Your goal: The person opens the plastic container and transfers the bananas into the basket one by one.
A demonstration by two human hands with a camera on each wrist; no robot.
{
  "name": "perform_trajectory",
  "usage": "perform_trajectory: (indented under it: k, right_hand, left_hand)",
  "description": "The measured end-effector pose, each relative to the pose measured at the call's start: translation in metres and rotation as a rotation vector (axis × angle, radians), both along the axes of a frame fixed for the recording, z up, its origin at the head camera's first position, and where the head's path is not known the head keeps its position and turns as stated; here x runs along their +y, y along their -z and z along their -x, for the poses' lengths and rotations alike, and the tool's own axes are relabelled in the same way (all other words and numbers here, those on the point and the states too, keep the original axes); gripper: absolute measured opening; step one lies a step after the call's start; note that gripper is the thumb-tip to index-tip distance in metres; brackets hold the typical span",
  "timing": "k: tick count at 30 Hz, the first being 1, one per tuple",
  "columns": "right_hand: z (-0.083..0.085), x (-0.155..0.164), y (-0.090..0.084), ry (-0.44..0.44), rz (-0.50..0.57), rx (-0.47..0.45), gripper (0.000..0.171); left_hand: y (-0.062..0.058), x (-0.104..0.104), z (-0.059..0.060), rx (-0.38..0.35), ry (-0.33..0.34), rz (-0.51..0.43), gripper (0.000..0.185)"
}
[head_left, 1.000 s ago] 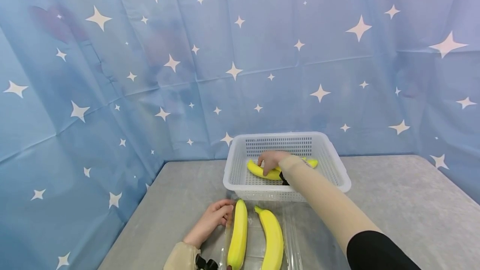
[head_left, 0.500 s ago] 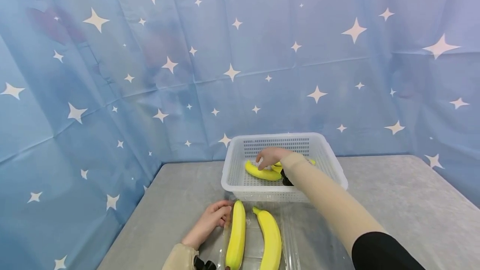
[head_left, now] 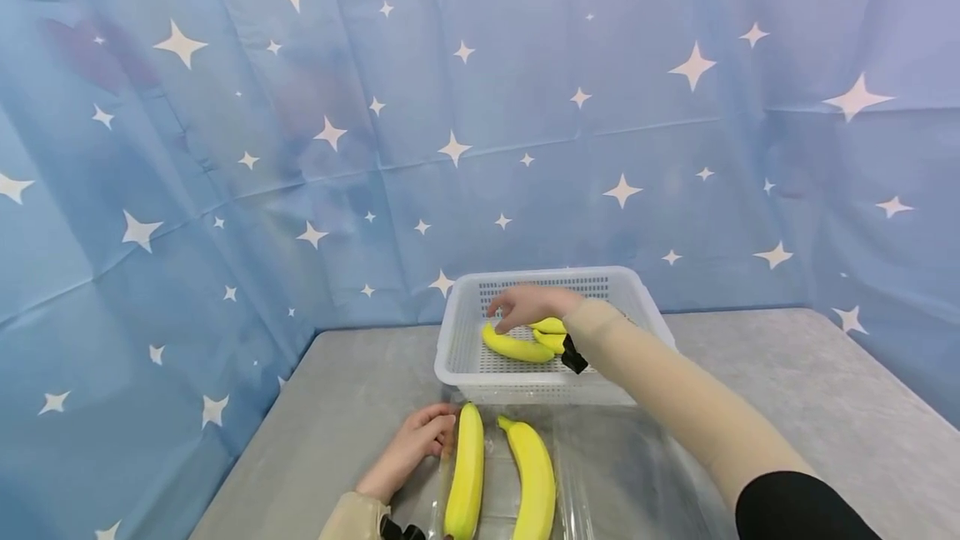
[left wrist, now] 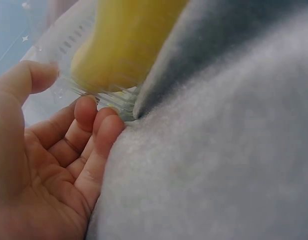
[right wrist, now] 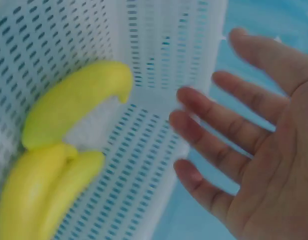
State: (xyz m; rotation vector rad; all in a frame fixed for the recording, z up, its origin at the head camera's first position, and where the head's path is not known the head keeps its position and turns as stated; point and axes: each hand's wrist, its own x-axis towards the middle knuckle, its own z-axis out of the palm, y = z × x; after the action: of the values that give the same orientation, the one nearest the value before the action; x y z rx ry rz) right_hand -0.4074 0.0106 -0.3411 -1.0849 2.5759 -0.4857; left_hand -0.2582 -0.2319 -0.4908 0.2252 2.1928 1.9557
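Two yellow bananas, one on the left (head_left: 466, 473) and one on the right (head_left: 534, 482), lie lengthwise in a clear plastic bag (head_left: 573, 490) on the table. At the bag's left edge, my left hand (head_left: 408, 450) holds the film with curled fingers; in the left wrist view the thumb sits above the fingertips (left wrist: 86, 112). My right hand (head_left: 534, 304) hovers over the white perforated basket (head_left: 442, 361), fingers spread and nothing in them. Below it lies a banana (head_left: 517, 347), with more yellow bananas (right wrist: 31, 192) beside it in the right wrist view.
The basket stands at the back of the grey table (head_left: 360, 365), right behind the bag. A blue star-patterned curtain (head_left: 390, 148) hangs along the table's back and left sides. My right sleeve (head_left: 675, 390) crosses the basket's front right corner.
My right hand has lifted from the banana in the basket and shifted slightly left, its fingers loosening. The left hand stays at the bag's edge.
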Motion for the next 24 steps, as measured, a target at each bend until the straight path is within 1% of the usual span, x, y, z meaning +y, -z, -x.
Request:
perform_trajectory:
  k: [3,5,10,13,17,21,24]
  right_hand:
    - [-0.009,-0.001,-0.005,-0.034,0.021,0.027,0.039]
    - [-0.019,-0.001,-0.008,-0.062,0.021,0.046,0.038]
    - [-0.047,-0.003,-0.01,-0.176,0.027,0.093,0.035]
    - [-0.063,-0.004,-0.008,-0.265,0.061,0.129,0.033]
    - [-0.083,-0.005,-0.004,-0.403,0.106,0.217,0.032]
    - [-0.104,-0.006,0.004,-0.544,0.12,0.307,0.033]
    - [-0.117,-0.006,0.013,-0.649,0.133,0.397,0.033]
  left_hand:
    - [0.0,0.0,0.0,-0.01,-0.004,0.003,0.041]
    - [0.0,-0.001,0.0,-0.014,-0.003,0.006,0.042]
    - [0.001,-0.001,0.0,-0.008,0.008,0.0,0.041]
    - [0.001,-0.002,0.0,-0.004,0.014,-0.006,0.041]
    - [0.001,-0.002,0.001,-0.002,0.014,-0.008,0.042]
    - [0.001,-0.001,0.0,0.002,0.011,-0.002,0.037]
    - [0.0,-0.001,-0.001,0.006,0.012,0.008,0.032]
